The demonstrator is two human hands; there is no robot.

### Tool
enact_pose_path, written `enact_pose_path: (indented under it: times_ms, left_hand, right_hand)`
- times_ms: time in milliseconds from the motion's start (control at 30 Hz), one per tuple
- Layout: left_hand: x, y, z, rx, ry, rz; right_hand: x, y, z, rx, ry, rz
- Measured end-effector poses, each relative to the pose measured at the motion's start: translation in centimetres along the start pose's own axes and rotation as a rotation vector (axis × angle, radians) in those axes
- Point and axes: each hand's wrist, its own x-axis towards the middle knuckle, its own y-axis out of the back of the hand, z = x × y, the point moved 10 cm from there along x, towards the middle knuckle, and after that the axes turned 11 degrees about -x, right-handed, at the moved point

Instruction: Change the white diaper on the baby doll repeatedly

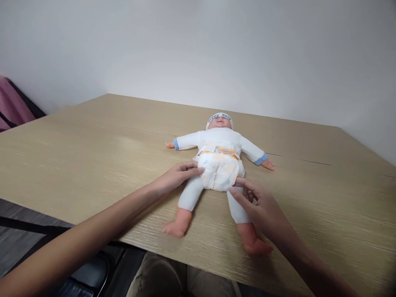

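A baby doll point(219, 134) lies on its back, arms spread and feet toward me, in a white suit with blue cuffs and a white cap. Round its hips sits a white diaper point(216, 171) with an orange printed waistband. At the diaper's left leg edge, my left hand point(184, 171) pinches the border between thumb and fingers. My right hand point(252, 198) grips the diaper's lower right leg edge the same way. The fingertips of both hands are partly hidden by the diaper.
The doll rests on a wooden table point(93, 165) that meets a pale wall point(198, 53). A pink and black item point(15, 103) stands beyond the left edge. Below the near edge are my legs point(167, 274) and a dark bag-like item with a phone-like screen point(76, 288).
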Motion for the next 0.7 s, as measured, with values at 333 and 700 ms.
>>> enact_pose_path:
  times_ms: [333,700]
  left_hand:
    - [-2.8,4.4,5.4,0.527,-0.313,0.106]
    - [7.8,8.1,8.8,1.302,-0.272,0.405]
  right_hand:
    - [-2.2,4.3,2.0,0.059,0.045,0.011]
    - [13.3,5.0,2.3,-0.617,0.262,0.327]
